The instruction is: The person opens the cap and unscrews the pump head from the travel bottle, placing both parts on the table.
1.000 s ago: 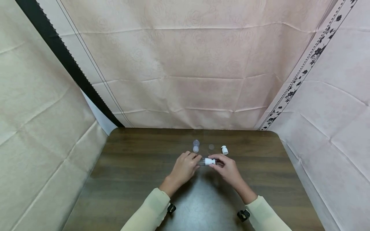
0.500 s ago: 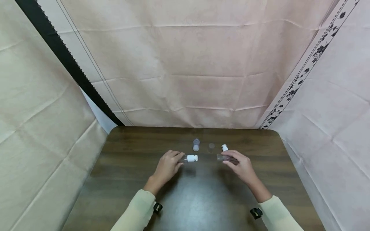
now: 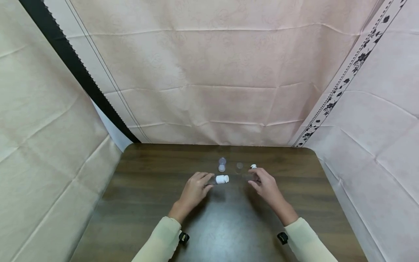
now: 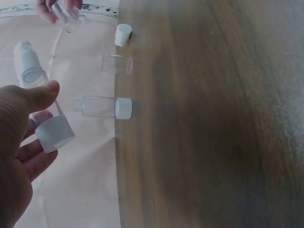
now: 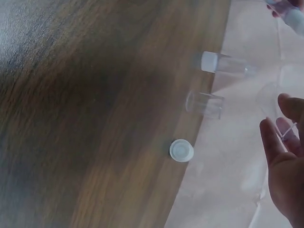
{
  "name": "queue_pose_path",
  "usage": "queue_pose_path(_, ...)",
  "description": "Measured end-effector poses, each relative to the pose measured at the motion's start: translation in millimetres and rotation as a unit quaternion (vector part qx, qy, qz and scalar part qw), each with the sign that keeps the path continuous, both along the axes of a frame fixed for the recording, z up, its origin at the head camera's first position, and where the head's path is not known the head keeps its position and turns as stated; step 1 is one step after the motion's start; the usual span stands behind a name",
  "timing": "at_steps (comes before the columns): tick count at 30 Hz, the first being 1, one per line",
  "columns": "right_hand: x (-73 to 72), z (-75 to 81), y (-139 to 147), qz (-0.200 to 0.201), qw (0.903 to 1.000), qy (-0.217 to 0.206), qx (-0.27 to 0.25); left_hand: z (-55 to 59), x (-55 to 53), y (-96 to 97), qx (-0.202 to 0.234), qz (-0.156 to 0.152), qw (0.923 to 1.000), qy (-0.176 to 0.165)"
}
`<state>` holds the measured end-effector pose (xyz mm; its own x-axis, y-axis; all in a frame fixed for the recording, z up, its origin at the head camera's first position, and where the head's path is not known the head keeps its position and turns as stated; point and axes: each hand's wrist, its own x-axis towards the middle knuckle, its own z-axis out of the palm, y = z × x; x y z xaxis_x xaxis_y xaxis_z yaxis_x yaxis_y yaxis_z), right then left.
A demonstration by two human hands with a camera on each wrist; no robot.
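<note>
My left hand [image 3: 194, 191] grips a small clear pump bottle, its white pump head [image 3: 222, 179] pointing right and a white base [image 4: 56, 134] at the other end. Thumb and fingers wrap its transparent body. Across from it, my right hand [image 3: 266, 187] pinches a clear tube-like cap [image 4: 69, 18] between thumb and fingers, apart from the bottle. Beyond the hands, a second clear bottle [image 4: 99, 107] with a white base stands on the table. Beside it is another clear cap [image 5: 205, 104], then a loose white pump head [image 4: 123, 34], partly hidden by my right hand in the head view.
The dark wooden table [image 3: 157, 160] ends at its far edge against a pale cloth [image 3: 212, 91]. More cloth hangs at the left [image 3: 49, 153] and right [image 3: 370, 145]. Dark wrist straps [image 3: 184, 238] sit at both sleeves.
The hands were together on the bottle, then drew apart, with the clear cap coming off in my right hand. Since then both hands have shifted slightly back toward each other.
</note>
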<state>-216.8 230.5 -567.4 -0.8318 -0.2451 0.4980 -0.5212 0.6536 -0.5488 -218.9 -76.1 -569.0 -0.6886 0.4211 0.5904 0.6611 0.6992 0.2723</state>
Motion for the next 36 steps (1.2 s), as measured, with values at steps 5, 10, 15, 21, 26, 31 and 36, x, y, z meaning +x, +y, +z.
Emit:
queue_pose_path(5, -7.9, -6.9, -7, 0.015, 0.999, 0.017, 0.04, -2.2, -1.8, 1.0, 0.005, 0.003, 1.0, -0.003)
queue_pose_path(10, -13.9, -13.0, -12, 0.022, 0.9944, 0.018, 0.102, -2.5, -3.2, 2.1, 0.017, 0.005, 0.9998, -0.01)
queue_pose_path(15, -18.8, -19.5, -17, 0.019, 0.9908, -0.002, 0.134, -2.6, -4.2, 2.8, 0.028, 0.006, 0.9993, -0.025)
queue_pose_path(21, -25.7, -29.6, -21, 0.016, 0.9873, -0.032, 0.155, -3.6, -4.1, 3.9, 0.033, 0.006, 0.999, -0.031)
queue_pose_path(26, -27.4, -37.4, -25, 0.017, 0.9876, -0.032, 0.153, -4.7, -3.8, 4.6, 0.035, 0.005, 0.9988, -0.033)
queue_pose_path(31, -28.1, -45.1, -27, 0.018, 0.9887, -0.039, 0.144, -7.3, -5.3, 5.0, 0.04, -0.004, 0.9986, -0.035)
queue_pose_path(36, -29.7, -53.0, -28, 0.009, 0.9872, -0.054, 0.149, -8.6, -5.5, 6.0, 0.033, -0.003, 0.9987, -0.038)
